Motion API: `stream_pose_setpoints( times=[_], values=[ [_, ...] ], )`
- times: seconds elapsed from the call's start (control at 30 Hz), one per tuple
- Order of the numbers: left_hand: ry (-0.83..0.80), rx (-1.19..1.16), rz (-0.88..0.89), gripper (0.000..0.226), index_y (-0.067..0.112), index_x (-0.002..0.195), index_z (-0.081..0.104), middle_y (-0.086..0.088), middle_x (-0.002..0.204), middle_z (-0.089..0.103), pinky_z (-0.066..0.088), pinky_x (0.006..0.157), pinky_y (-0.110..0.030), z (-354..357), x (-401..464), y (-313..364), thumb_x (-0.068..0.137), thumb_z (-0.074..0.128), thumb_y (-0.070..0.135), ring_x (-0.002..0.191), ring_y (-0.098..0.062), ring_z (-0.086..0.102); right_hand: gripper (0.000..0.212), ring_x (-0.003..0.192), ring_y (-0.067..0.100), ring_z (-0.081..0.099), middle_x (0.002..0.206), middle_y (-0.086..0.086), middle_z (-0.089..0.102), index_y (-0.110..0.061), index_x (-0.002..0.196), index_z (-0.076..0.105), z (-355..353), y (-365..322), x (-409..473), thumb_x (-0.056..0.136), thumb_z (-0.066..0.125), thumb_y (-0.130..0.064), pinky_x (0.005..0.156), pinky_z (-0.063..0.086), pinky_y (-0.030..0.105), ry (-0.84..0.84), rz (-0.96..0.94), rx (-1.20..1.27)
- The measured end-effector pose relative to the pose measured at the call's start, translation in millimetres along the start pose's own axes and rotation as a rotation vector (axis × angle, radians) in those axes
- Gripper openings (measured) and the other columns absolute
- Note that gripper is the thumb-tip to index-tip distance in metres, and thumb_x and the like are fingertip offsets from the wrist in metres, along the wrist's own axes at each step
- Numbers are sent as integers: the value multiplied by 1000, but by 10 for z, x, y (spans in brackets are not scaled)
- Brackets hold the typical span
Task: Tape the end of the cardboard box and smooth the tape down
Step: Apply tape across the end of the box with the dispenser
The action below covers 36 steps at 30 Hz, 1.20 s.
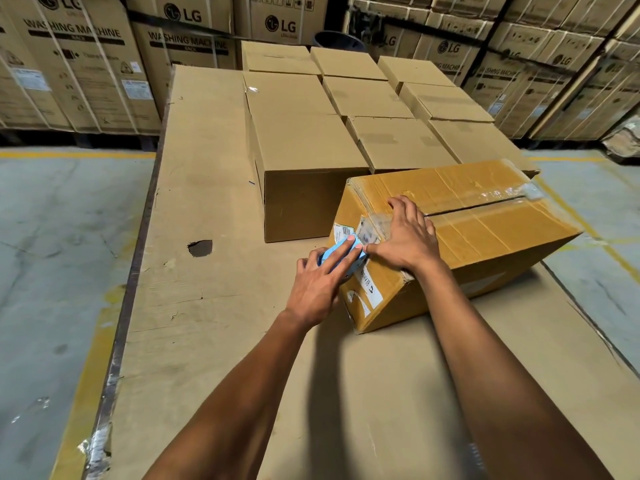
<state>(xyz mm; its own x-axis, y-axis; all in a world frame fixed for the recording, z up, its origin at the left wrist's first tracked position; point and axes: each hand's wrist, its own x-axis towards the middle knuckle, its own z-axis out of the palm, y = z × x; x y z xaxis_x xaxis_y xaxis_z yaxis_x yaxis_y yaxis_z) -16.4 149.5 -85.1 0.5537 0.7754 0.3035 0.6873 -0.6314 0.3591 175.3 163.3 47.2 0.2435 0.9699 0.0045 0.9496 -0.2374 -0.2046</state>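
Note:
A worn yellow-brown cardboard box lies on a cardboard-covered platform, its top seam partly covered with clear tape. My left hand grips a light blue tape dispenser pressed against the box's near end, just below the top edge. My right hand lies flat on the box's near top corner, fingers spread over the tape, thumb touching the dispenser's end. White labels show on the end face. The dispenser is mostly hidden under my fingers.
Several closed plain cartons stand in rows behind the box. Tall strapped washing-machine cartons line the back wall. Concrete floor with yellow lines lies left and right of the platform. A dark hole marks the platform's cardboard.

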Motion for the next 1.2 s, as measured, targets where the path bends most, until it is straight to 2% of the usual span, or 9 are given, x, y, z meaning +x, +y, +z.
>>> stream_pose_setpoints(
  times=[0.13, 0.33, 0.4, 0.5, 0.57, 0.63, 0.7, 1.03, 1.2],
  values=[
    [26, 21, 30, 106, 35, 173, 0, 14, 181, -9, 44, 106, -47, 49, 12, -71, 98, 73, 20, 137, -34, 41, 124, 164, 27, 9, 178, 2, 9, -24, 168, 13, 7, -5, 15, 74, 84, -62, 132, 12, 53, -16, 3, -4],
    [41, 98, 86, 103, 32, 172, -1, 6, 182, -6, 47, 97, -46, 54, 29, -137, 98, 71, 25, 126, -36, 46, 124, 165, 24, 5, 178, 1, 5, -26, 168, 11, 11, -8, 9, 74, 85, -59, 132, 9, 53, -26, 13, 8],
    [57, 120, 119, 96, 31, 172, 1, 3, 183, -1, 49, 94, -45, 58, 42, -166, 102, 66, 27, 123, -36, 48, 123, 165, 24, 4, 178, 0, 4, -26, 169, 10, 6, -13, 11, 75, 85, -57, 133, 8, 53, -33, 14, 5],
    [87, 128, 172, 73, 28, 174, 7, 3, 183, 6, 50, 87, -45, 63, 59, -207, 114, 49, 36, 124, -36, 51, 123, 165, 24, 4, 178, 0, 4, -26, 168, 10, 2, -17, 15, 76, 85, -56, 133, 9, 54, -38, 18, -1],
    [83, 144, 192, 73, 25, 174, 7, 3, 183, 3, 52, 88, -46, 60, 74, -243, 115, 49, 35, 138, -37, 46, 122, 165, 24, 5, 178, 0, 4, -26, 168, 10, 2, -22, 19, 76, 85, -55, 132, 10, 54, -39, 18, -6],
    [65, 165, 206, 81, 22, 174, 5, 3, 181, -6, 52, 89, -48, 54, 87, -256, 110, 55, 24, 153, -37, 32, 122, 165, 24, 4, 178, 0, 4, -26, 168, 10, 3, -31, 17, 77, 85, -55, 132, 10, 54, -42, 19, -11],
    [47, 172, 205, 88, 21, 174, 2, 3, 181, -9, 50, 90, -48, 47, 88, -246, 105, 57, 17, 160, -36, 19, 122, 165, 24, 5, 178, 0, 4, -26, 168, 11, 6, -36, 15, 76, 85, -55, 132, 10, 54, -43, 18, -12],
    [18, 152, 212, 90, 20, 174, 2, 2, 182, -10, 46, 95, -45, 57, 71, -259, 103, 56, 9, 168, -21, -5, 122, 164, 25, 8, 178, 1, 7, -26, 168, 12, 7, -42, 18, 75, 86, -56, 132, 13, 54, -35, 13, -23],
    [23, 136, 215, 88, 19, 174, 5, 4, 181, -10, 47, 95, -47, 28, 76, -236, 101, 51, 3, 168, -16, -4, 122, 164, 25, 9, 178, 1, 7, -26, 168, 13, 0, -34, 16, 75, 86, -56, 132, 12, 54, -27, 15, -27]
  ],
)
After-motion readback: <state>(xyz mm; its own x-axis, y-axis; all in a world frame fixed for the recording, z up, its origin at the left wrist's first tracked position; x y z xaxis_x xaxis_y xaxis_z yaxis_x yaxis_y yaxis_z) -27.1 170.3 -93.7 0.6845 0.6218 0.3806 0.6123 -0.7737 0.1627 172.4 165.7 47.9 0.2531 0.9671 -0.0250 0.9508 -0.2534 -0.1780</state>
